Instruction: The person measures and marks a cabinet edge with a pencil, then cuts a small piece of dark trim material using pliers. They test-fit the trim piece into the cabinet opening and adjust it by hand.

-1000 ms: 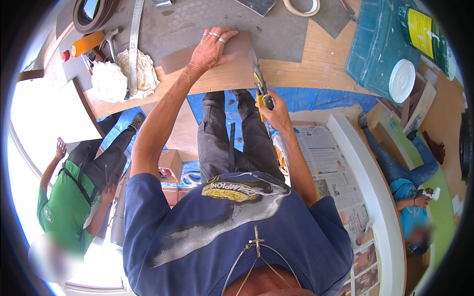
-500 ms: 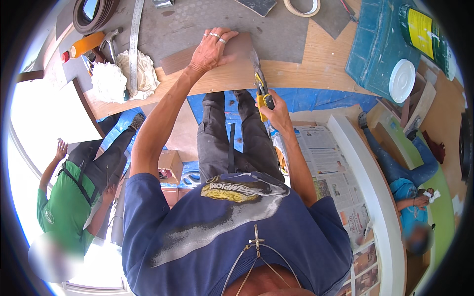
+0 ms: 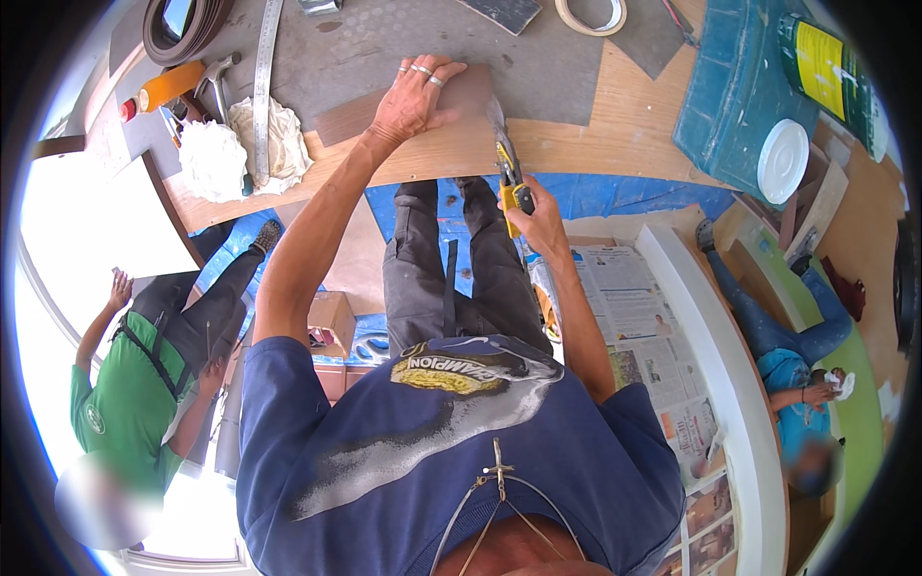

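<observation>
A thin brown sheet (image 3: 466,120) lies at the near edge of the wooden workbench (image 3: 567,149). My left hand (image 3: 411,104) rests on it with fingers stretched out, pressing it from above and gripping nothing. In my right hand (image 3: 543,219) are yellow-and-black-handled tin snips (image 3: 507,173), fingers wrapped round the grips. Their metal blades point away from me and meet the right edge of the brown sheet. How far the jaws are apart is too small to tell.
Leftward on the bench are a hammer (image 3: 219,86), a metal ruler (image 3: 263,91), white rags (image 3: 211,161), an orange bottle (image 3: 171,84) and a brown coil (image 3: 182,34). Masking tape (image 3: 615,14) and a teal toolbox (image 3: 725,106) stand right. Co-workers in green (image 3: 130,394) and blue (image 3: 792,384) are at either side.
My hands, the snips and the brown sheet hold almost the same place. The co-worker at the right has shifted their hands slightly.
</observation>
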Tool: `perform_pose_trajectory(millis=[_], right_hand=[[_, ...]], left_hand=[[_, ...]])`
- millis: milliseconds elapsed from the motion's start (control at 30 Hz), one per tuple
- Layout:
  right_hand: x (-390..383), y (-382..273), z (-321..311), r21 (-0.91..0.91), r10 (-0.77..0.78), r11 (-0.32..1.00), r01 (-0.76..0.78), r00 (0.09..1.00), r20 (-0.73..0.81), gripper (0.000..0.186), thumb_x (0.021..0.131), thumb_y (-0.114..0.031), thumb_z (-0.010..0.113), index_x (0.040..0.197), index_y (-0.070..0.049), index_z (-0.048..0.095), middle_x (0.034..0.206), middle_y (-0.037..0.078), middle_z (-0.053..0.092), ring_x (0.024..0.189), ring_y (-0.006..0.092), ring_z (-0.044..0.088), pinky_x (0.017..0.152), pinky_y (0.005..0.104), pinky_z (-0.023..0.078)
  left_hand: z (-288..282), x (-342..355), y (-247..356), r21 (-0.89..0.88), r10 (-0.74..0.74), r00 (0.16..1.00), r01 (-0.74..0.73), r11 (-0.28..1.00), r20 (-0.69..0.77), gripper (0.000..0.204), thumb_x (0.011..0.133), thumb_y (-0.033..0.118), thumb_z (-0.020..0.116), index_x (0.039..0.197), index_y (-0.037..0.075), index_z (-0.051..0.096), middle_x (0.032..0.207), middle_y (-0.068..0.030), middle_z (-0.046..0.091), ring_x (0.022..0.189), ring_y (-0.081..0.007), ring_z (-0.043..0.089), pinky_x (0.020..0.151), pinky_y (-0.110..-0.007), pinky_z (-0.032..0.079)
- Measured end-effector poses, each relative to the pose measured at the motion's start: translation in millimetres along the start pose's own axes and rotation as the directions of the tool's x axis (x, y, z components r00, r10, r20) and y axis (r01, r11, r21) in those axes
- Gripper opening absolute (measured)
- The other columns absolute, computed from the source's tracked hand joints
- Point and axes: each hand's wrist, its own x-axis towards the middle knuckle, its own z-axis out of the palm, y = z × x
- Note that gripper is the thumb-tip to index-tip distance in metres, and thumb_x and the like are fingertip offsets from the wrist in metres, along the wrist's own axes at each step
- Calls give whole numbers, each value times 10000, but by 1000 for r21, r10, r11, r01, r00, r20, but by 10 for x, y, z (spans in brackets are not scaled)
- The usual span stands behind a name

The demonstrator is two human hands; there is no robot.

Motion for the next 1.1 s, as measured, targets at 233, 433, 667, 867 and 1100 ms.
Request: perform_pose_trajectory(millis=[233,433,667,867,1100], right_hand=[[20,-7,-10,-40,-27,999,27,1000,-8,360,816,-13,611,1175,-21,630,968,62,690,893,151,697,814,300,533],[17,-14,-12,-28,-43,999,43,999,-1,352,828,-22,624,1180,-15,627,971,66,686,892,157,688,810,308,536],[19,-4,-20,-18,-18,1000,18,1000,8,351,848,-24,637,1199,-11,623,979,66,684,900,154,683,811,307,536],[14,-7,-25,-20,-8,1000,8,1000,10,373,844,-17,635,1217,-11,621,980,67,684,907,152,678,816,306,533],[21,-26,-28,-15,9,1000,-9,1000,23,410,831,-4,626,1240,-19,616,1005,74,687,926,165,688,825,317,538]], left_hand=[[3,-6,-1,-8,-14,1000,14,1000,6,675,782,426,857,1308,117,568,1191,-95,579,1067,-313,601,943,-465,476],[6,-11,-7,-9,-16,1000,17,1000,10,676,784,427,857,1312,120,566,1194,-96,580,1069,-310,602,948,-468,473],[12,-10,-12,-15,-17,1000,17,1000,14,670,789,431,854,1307,122,565,1194,-97,581,1058,-311,603,950,-469,471],[18,-18,-8,-8,-21,1000,21,1000,16,675,792,448,848,1310,123,564,1199,-98,582,1058,-314,599,951,-466,469],[18,-11,-18,-9,-10,1000,11,1000,11,678,794,448,846,1317,124,560,1193,-101,580,1060,-318,598,951,-469,467]])
